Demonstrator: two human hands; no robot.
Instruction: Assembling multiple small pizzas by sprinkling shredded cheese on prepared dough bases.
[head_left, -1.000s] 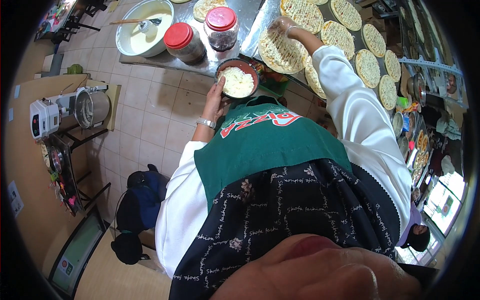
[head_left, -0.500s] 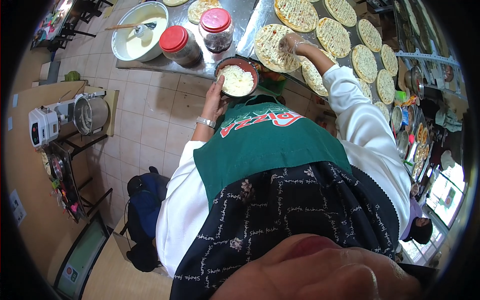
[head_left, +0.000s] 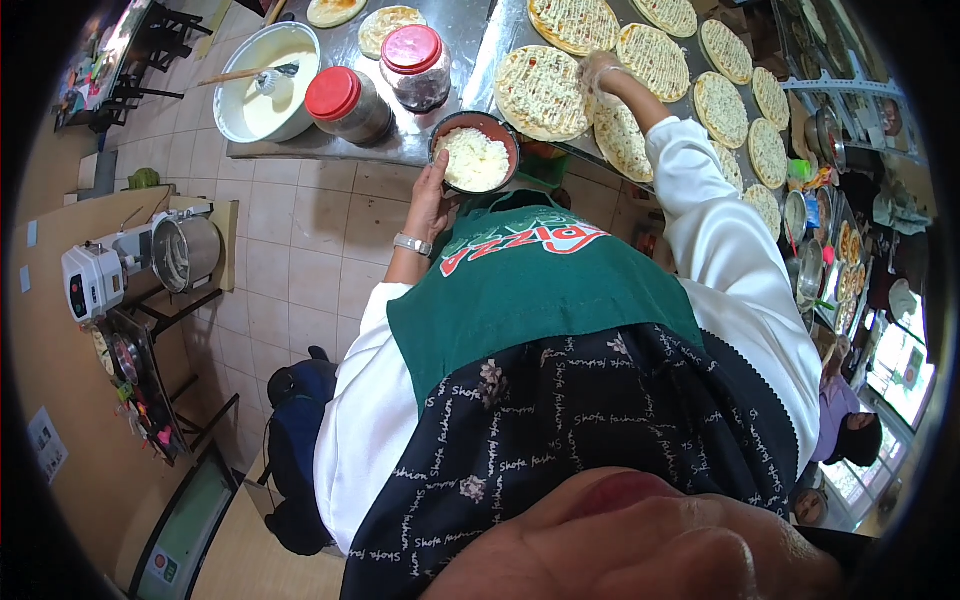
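Observation:
My left hand (head_left: 432,197) grips the near left rim of a round bowl (head_left: 513,150), dark outside and reddish brown inside. Grated white cheese (head_left: 474,160) fills it. In a clear plastic glove, my right hand (head_left: 600,74) is at the right edge of a pizza (head_left: 541,93) with pale lines of sauce and shredded topping. Its fingers look bunched together; whatever they hold is hidden. Beside that hand lie another sauced pizza (head_left: 653,62) and, partly under my forearm, a cheese-covered pizza (head_left: 622,140).
Two red-lidded jars (head_left: 415,68) stand left of the bowl on the metal table (head_left: 400,145). A white tub (head_left: 226,105) of creamy sauce holds a wooden-handled tool. Several more pizzas (head_left: 722,108) spread rightward. A stand mixer (head_left: 185,250) is at far left; another person (head_left: 845,420) is at far right.
My right hand has moved from over the pizza's middle to its right edge. My left hand still holds the bowl in the same place. The view has shifted slightly.

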